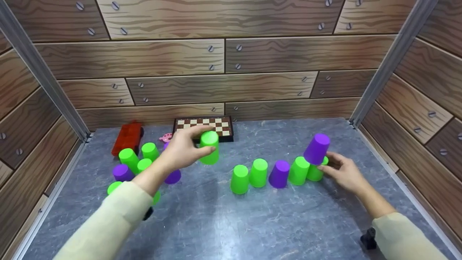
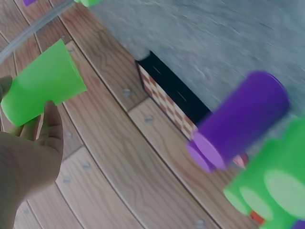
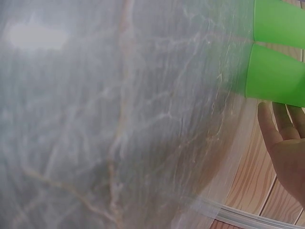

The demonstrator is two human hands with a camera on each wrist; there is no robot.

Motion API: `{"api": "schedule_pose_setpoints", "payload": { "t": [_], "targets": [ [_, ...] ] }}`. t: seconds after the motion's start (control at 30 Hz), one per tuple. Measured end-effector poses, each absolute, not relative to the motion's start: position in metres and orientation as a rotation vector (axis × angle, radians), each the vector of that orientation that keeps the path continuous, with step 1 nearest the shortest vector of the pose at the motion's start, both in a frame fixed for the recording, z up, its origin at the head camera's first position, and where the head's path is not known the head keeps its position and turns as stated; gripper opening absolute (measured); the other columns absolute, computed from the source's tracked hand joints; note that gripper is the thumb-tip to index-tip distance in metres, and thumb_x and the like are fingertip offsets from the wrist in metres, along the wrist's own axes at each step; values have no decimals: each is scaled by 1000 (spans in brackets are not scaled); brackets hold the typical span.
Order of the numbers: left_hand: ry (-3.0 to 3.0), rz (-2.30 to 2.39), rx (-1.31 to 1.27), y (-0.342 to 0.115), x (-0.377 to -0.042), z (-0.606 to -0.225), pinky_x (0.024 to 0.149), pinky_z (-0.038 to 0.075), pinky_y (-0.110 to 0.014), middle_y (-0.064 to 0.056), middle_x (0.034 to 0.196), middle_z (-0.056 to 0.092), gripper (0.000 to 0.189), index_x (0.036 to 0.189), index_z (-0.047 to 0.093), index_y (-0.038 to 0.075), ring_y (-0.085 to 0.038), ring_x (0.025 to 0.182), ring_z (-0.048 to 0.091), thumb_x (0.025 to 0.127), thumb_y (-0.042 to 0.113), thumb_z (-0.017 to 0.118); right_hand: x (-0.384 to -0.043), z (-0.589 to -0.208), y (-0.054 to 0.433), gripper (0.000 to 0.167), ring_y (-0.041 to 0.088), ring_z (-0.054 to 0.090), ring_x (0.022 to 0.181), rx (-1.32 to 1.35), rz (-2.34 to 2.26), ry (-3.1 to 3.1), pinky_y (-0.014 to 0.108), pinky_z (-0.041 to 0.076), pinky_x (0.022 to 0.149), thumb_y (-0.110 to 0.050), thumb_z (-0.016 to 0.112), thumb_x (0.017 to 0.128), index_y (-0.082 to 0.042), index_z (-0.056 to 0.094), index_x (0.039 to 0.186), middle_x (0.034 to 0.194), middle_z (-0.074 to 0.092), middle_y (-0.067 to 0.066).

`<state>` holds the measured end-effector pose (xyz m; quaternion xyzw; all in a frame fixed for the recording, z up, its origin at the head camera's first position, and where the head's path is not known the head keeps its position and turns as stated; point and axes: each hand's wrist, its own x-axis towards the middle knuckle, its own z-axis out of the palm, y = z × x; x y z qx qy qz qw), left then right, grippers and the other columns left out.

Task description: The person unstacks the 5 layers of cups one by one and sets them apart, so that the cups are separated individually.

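In the head view, my left hand [image 1: 182, 146] holds a green cup [image 1: 209, 147] raised over the table, thumb on one side and fingers on the other. The same green cup [image 2: 45, 83] shows in the left wrist view. My right hand [image 1: 344, 173] is at the right end of a row of upside-down cups, its fingertips by the last green cup [image 1: 315, 174]. In the right wrist view its fingers [image 3: 269, 126] reach along that cup's side, fairly straight. A purple cup [image 1: 317, 148] rests on top of the two rightmost green cups.
Left of the purple cup [image 1: 279, 174] in the row stand two green cups. Several more green and purple cups cluster at left, partly behind my left arm. A chessboard [image 1: 225, 131], a pink toy [image 1: 166, 137] and a red toy vehicle [image 1: 128, 138] lie near the back wall.
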<state>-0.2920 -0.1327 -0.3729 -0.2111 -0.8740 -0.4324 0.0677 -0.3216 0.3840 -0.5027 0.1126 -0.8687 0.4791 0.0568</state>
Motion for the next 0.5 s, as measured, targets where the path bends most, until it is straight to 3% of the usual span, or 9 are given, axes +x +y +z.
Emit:
{"api": "schedule_pose_setpoints", "payload": {
  "t": [0.27,0.5],
  "targets": [
    [-2714,-1254,-620,-172,-278,-379,90,58,-43,-5,125,73,56,139,69,9,-22,103,68,87,17,88,-319,-500,384,54,6,66,107,349,1392,-2644,18,58,86,-9,78,97,10,57,143,132,66,31],
    [-2799,-1255,-636,-200,-270,-389,92,60,-44,-4,121,73,52,133,71,6,-21,104,68,85,17,90,-320,-498,381,55,11,67,109,361,1319,-2664,15,54,88,-13,79,97,9,58,143,132,67,30]
  ]
}}
